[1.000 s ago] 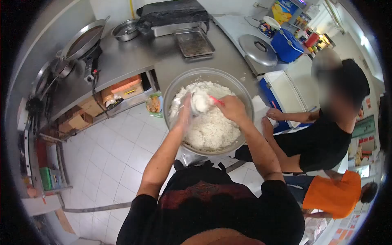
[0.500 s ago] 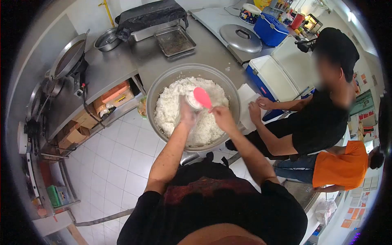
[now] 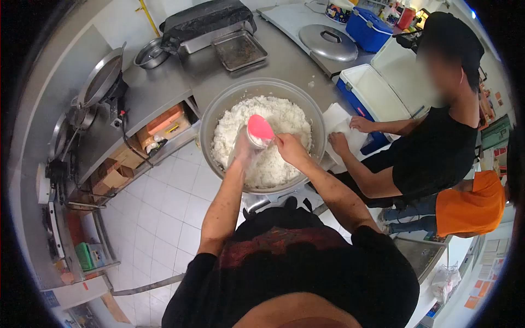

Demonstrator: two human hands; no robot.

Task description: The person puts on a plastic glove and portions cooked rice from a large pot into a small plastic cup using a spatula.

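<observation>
A large round metal pot [image 3: 205,143] of white cooked rice [image 3: 284,115] stands in front of me. Over the rice, my right hand [image 3: 291,148] grips the handle of a pink rice paddle [image 3: 260,127]. Its broad blade lies across the mouth of what looks like a clear plastic bag [image 3: 255,143] with rice at its opening. My left hand [image 3: 240,150] is closed around this bag; motion blurs its fingers and the plastic hides part of them.
At my right, a person in black [image 3: 437,147] has both hands at white sheets [image 3: 340,127] beside the pot. Behind the sheets stands an open blue cooler [image 3: 363,82]. A metal tray [image 3: 239,50] and a large lid [image 3: 328,42] lie on the counters. Farther right is someone in orange [image 3: 473,205].
The paddle has shifted slightly left and tilted over the bag's mouth, my right hand with it. The neighbour's hands have moved apart over the white sheets. My view has turned a little.
</observation>
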